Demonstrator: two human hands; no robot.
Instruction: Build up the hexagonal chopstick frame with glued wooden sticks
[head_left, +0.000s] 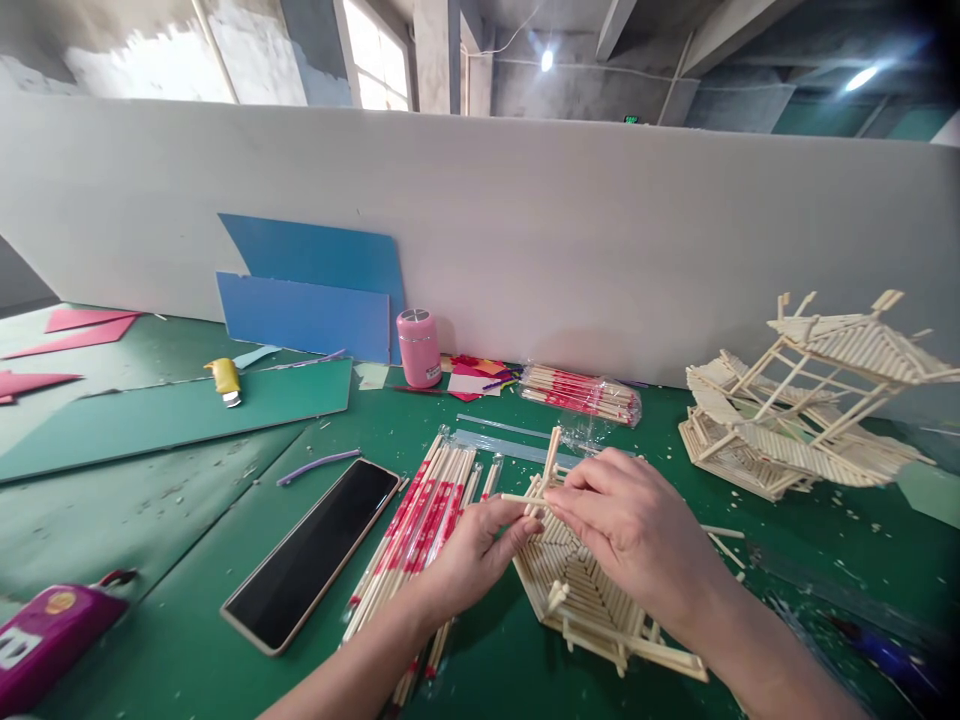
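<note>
My left hand [474, 553] and my right hand [628, 527] meet over a small flat model built of wooden sticks [581, 600] lying on the green table. Both hands pinch one thin wooden stick [519, 498] held level just above the model's far edge. An upright stick [552, 455] rises from the model behind my fingers. A bundle of wrapped chopsticks [420, 530] lies just left of my left hand.
A phone [311, 552] lies face up at the left. A finished stick pavilion [806, 400] stands at the right. A pink cup [418, 347], a bag of chopsticks [581, 392], blue boards [307, 290], a yellow cutter [225, 380] and a green mat [165, 415] lie behind.
</note>
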